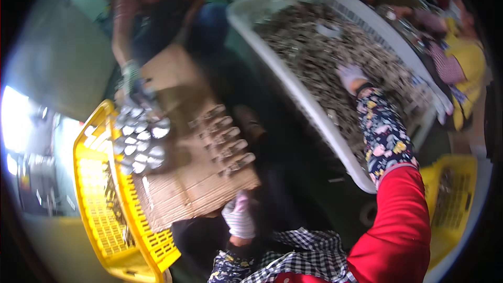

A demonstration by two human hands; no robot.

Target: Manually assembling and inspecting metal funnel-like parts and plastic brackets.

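Note:
My right hand (350, 77), in a pale glove, reaches into a large white bin (293, 76) full of small metal parts (314, 55). Its fingers lie spread on the heap, slightly blurred. My left hand (239, 219), in a striped glove, is closed at the near edge of a cardboard sheet (178, 191). Anything inside its fingers is hidden. On the cardboard, close to that hand, small metal pieces (225, 141) stand in rows. Shiny rounded metal parts (140, 144) are grouped at its left side.
A yellow crate (97, 194) with metal parts stands left of the cardboard, and another yellow crate (461, 194) at the right. Across from me a co-worker's gloved hand (137, 86) is over the shiny parts. Another person's yellow garment (469, 71) shows beyond the bin.

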